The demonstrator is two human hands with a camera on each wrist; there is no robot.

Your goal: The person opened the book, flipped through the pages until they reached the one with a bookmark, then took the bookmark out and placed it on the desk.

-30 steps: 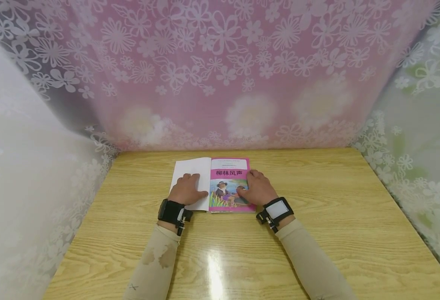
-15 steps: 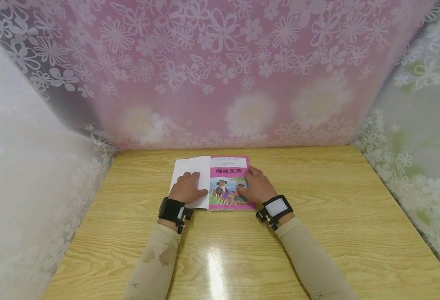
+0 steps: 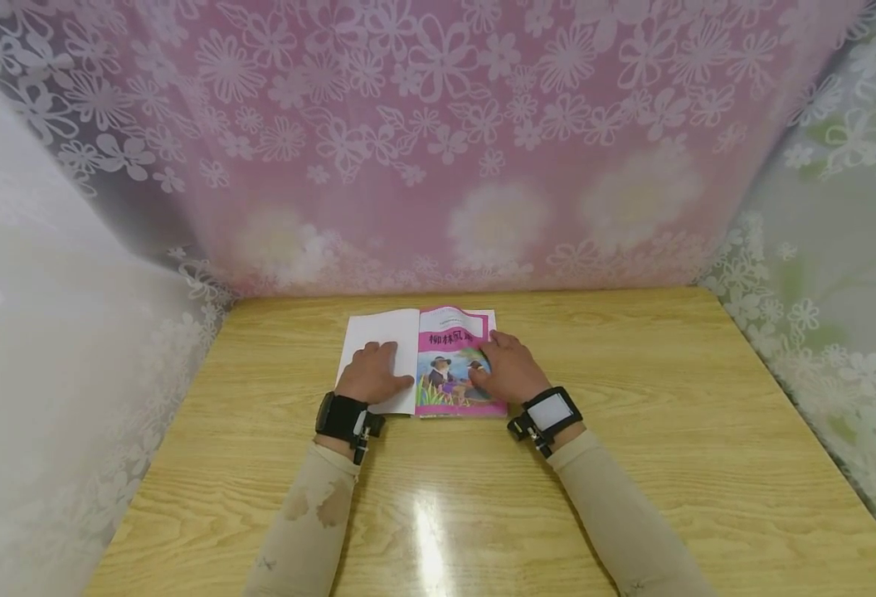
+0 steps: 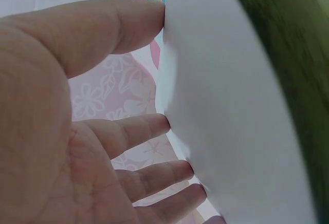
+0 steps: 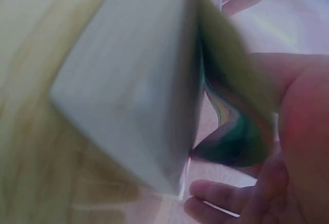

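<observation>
A paperback book lies open on the wooden table (image 3: 438, 497). Its left side is a blank white leaf (image 3: 361, 330); its right side is a pink page (image 3: 441, 385) with Chinese characters and a picture of animals in hats. My left hand (image 3: 369, 377) rests on the white leaf; in the left wrist view, spread, fairly straight fingertips touch the white paper (image 4: 221, 95). My right hand (image 3: 514, 375) pinches the pink page at its right edge, thumb on the picture. That page bows up off the thick page block (image 5: 128, 90), its underside edge curling (image 5: 236, 142) in the right wrist view.
A pink flowered curtain (image 3: 438, 207) hangs behind the table's far edge. Pale flowered sheets stand along the left side (image 3: 57, 332) and right side (image 3: 841, 290). A bright light reflection (image 3: 429, 539) shows on the tabletop near me.
The pink page has lifted and buckled at its upper right, baring white paper beneath. My right fingers have shifted slightly left with its edge. The left hand stays in place.
</observation>
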